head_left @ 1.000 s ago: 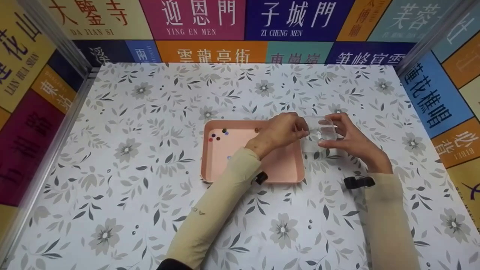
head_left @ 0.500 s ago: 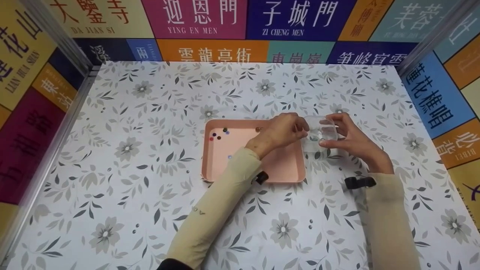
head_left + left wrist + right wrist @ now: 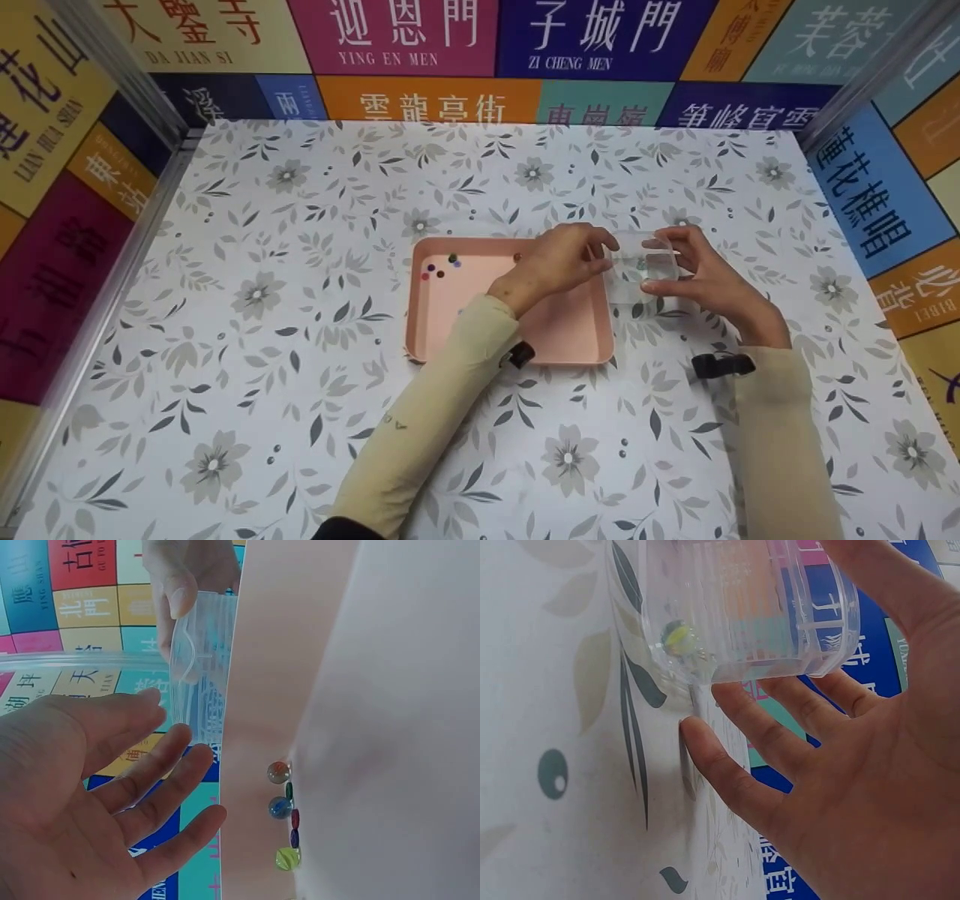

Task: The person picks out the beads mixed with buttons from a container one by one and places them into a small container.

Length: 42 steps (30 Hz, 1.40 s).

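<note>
A clear plastic box (image 3: 628,291) stands just right of the pink tray (image 3: 547,352). My right hand (image 3: 705,277) grips its right side, thumb on the near side and fingers on the far side. At the box's left edge is my left hand (image 3: 551,259), reaching across the tray with its fingertips right at the plastic. In the left wrist view its fingers are loosely extended and spread. A yellow-green marble (image 3: 677,639) shows through the box wall in the right wrist view. Inside the tray lie a blue marble (image 3: 280,808), another yellow-green marble (image 3: 287,859) and several small coloured pieces (image 3: 430,268).
A white floral cloth (image 3: 300,420) covers the table. Colourful panels with large lettering (image 3: 420,45) wall in the back and both sides. The left forearm (image 3: 427,420) crosses the tray's front rim.
The right thumb and the box have shifted slightly right in the head view, along with the tray and background. Both hands stay at the box's two sides.
</note>
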Motion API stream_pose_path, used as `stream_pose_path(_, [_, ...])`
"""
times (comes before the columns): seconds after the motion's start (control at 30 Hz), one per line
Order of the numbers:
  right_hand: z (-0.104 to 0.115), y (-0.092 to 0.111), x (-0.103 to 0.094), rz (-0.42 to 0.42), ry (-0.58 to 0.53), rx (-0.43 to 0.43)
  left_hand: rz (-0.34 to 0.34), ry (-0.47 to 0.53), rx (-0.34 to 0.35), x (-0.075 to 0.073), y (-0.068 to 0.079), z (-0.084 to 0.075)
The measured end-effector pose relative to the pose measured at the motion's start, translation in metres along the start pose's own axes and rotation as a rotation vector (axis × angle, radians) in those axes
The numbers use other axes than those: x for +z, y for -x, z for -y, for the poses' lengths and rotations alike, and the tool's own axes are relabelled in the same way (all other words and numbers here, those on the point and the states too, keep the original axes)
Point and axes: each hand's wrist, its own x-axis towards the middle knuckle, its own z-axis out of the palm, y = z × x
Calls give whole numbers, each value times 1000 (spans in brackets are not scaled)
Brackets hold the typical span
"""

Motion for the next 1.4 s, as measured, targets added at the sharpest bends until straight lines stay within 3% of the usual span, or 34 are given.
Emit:
stream_pose_path(0.4, [0,-1,1,2,-13,-13,-47,-36,26,-4,4,5])
stream_pose_path(0.97, [1,0,1,-4,-13,5,-143,-34,-74,-18,10,18])
stream_pose_path(1.4, [1,1,1,3,-21,23,-217,-135,-87,-26,16,33])
